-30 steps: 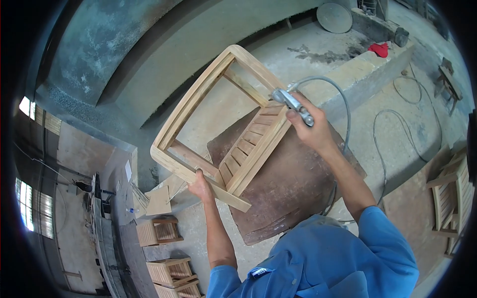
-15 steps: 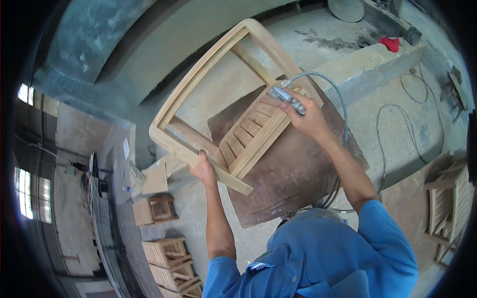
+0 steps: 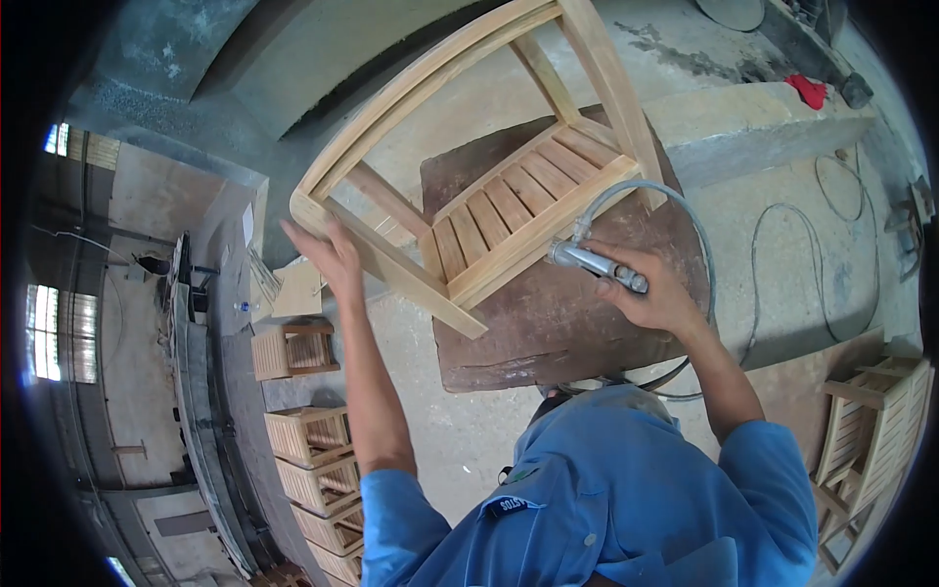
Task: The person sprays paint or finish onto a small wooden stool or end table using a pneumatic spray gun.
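A pale wooden chair frame with a slatted seat (image 3: 509, 203) rests tilted on a worn brown board (image 3: 518, 347). My left hand (image 3: 335, 262) is at the near left corner of the frame, fingers stretched out and apart against or just beside the rail; exact contact is hard to tell. Wrapped in my right hand (image 3: 657, 293) is a silver air gun (image 3: 599, 266), held just off the front edge of the seat. A grey hose (image 3: 706, 235) joins the gun at its far end and loops round to the right.
Several small slatted wooden pieces (image 3: 308, 435) stand stacked on the floor at left. More slatted furniture (image 3: 871, 421) is at right. A concrete ledge (image 3: 753, 122) bears a red cloth (image 3: 806, 92). Thin hose (image 3: 812, 245) lies on the floor at right.
The air gun has come off the seat's far right part toward me. My left hand has slid up and left along the frame, its fingers loosening. The chair has turned slightly.
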The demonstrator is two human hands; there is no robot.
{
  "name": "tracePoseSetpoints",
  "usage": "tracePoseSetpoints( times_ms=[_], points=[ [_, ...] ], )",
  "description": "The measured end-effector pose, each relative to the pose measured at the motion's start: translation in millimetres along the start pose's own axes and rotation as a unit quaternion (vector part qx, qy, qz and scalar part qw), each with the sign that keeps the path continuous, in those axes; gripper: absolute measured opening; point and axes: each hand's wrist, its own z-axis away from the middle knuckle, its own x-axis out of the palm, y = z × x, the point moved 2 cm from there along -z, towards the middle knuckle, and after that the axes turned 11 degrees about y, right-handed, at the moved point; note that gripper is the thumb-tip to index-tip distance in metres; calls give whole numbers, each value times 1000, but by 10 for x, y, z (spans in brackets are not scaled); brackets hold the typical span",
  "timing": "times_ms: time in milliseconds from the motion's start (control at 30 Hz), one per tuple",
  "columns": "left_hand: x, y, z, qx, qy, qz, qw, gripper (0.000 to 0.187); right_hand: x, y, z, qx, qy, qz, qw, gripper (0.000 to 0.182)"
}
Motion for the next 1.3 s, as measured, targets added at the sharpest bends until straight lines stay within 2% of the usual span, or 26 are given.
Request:
tracePoseSetpoints(
  times_ms=[33, 100, 167, 200, 267, 333, 400, 467, 600, 667, 733, 800, 867, 967, 1100, 1167, 1300],
  points=[
    [42, 77, -270, 120, 21, -77, 990, 70, 13, -4, 17, -9, -7, -5, 1000, 49],
    [163, 417, -617, 236, -111, -291, 921, 64, 39, -40, -6, -21, -10, -14, 1000, 50],
    [386, 816, -820, 296, -223, -295, 881, 57, 65, -163, -44, -20, -42, -55, 997, 50],
    [464, 871, -897, 295, -224, -299, 879, 57, 79, -211, -66, -19, -45, -58, 997, 50],
    [601, 865, -981, 176, -372, -221, 884, 59, 151, -298, -122, -37, -65, -94, 993, 50],
    [653, 912, -980, 187, -345, -184, 901, 60, 207, -292, -116, -73, -60, -102, 990, 49],
    [746, 836, -1073, 184, -382, -183, 887, 63, 280, -367, -193, -106, -51, -104, 988, 49],
    [849, 723, -1163, 196, -393, -166, 883, 64, 317, -496, -293, -158, -39, -54, 985, 56],
    [991, 687, -1222, 208, -413, -134, 877, 64, 402, -602, -434, -206, 17, -80, 975, 59],
    [1060, 639, -1227, 197, -409, -124, 883, 63, 436, -507, -417, -134, -21, -59, 989, 57],
    [1165, 567, -1231, 181, -405, -115, 889, 61, 464, -343, -288, -123, -37, -40, 991, 56],
    [1258, 510, -1188, 184, -363, -75, 910, 61, 472, -161, -69, -109, -55, -20, 992, 54],
    [1405, 412, -1288, 168, -372, -91, 908, 59, 509, -29, 24, -55, -103, 38, 992, 51],
    [1569, 291, -1388, 177, -371, -117, 904, 59, 550, 135, 200, -42, -162, 111, 980, 52],
    [1683, 217, -1441, 154, -376, -110, 907, 62, 656, 251, 263, -13, -180, 107, 978, 54],
    [1696, 228, -1443, 156, -381, -103, 905, 63, 743, 294, 245, -38, -169, 115, 978, 55],
    [1665, 266, -1451, 158, -381, -101, 905, 65, 742, 84, 29, -32, -145, 101, 984, 55]
  ],
)
